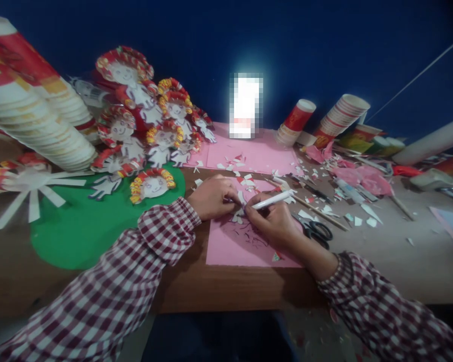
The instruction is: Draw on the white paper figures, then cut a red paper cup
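My right hand (277, 221) is closed around a white marker (272, 199), its tip end down at a small white paper cutout (238, 217). Pinched fingers of my left hand (217, 197) hold that cutout from the other side, partly covering it. Beneath both hands lies a pink sheet (226, 249) with dark pen strokes on it. Black-handled scissors (317, 232) rest beside my right wrist, their blades mostly hidden. To the left, a paper face with yellow and red curls (153, 187) lies on a green paper shape (98, 229).
Several paper dolls (123, 130) stand at the back left near tall stacks of paper cups (33, 120). A bright, blurred-out screen (246, 105) is behind the pink paper. More cup stacks (340, 118), pink crumpled paper (362, 178), a wooden stick (320, 213) and scraps spread rightward.
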The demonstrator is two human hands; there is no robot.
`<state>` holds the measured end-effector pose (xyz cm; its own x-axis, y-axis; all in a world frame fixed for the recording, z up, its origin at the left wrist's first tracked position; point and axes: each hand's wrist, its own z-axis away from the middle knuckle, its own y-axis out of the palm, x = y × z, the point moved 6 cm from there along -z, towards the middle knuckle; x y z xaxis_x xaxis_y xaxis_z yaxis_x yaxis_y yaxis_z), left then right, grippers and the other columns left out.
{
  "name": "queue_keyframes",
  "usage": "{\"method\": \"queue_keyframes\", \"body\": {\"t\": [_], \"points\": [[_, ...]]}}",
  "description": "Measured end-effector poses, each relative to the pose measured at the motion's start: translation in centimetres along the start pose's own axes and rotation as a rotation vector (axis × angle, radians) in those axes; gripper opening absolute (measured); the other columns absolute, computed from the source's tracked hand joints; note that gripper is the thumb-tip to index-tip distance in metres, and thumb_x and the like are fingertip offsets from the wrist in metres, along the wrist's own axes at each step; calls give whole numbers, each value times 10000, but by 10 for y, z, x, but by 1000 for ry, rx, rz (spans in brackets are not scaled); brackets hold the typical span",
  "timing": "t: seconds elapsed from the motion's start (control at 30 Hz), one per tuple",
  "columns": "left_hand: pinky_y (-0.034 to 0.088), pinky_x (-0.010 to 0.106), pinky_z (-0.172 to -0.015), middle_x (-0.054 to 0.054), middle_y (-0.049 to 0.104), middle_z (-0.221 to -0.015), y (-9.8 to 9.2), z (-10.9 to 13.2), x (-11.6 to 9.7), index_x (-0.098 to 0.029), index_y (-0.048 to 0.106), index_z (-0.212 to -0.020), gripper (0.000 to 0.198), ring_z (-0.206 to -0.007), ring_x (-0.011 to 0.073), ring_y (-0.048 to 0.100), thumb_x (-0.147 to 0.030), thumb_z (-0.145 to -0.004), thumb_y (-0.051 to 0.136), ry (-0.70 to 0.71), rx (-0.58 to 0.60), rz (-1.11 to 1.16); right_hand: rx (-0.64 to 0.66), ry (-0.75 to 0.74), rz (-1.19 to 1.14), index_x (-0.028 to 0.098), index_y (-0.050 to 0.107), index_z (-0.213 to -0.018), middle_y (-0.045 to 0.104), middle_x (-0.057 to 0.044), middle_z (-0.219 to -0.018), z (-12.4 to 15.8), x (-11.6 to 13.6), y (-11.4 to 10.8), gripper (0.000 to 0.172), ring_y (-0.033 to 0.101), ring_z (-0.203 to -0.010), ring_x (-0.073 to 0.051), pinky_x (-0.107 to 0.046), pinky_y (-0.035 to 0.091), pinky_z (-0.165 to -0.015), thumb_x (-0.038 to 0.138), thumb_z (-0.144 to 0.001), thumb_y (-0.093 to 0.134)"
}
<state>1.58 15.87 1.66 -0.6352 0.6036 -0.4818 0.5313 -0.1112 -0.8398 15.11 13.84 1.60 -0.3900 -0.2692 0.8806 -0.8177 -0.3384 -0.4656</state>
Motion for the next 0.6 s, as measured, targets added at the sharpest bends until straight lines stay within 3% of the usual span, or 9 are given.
{"method": "queue_keyframes", "body": {"t": [0.6], "points": [[403,301,-823,0,674,-809,1,-1,0,-243,736,-788,126,-816,147,567,-224,-750,618,-1,10,-5,34,30,-26,162,572,-750,508,36,-522,1,-2,2,98,458,-464,-77,-194,374,-445,243,-800,547]]}}
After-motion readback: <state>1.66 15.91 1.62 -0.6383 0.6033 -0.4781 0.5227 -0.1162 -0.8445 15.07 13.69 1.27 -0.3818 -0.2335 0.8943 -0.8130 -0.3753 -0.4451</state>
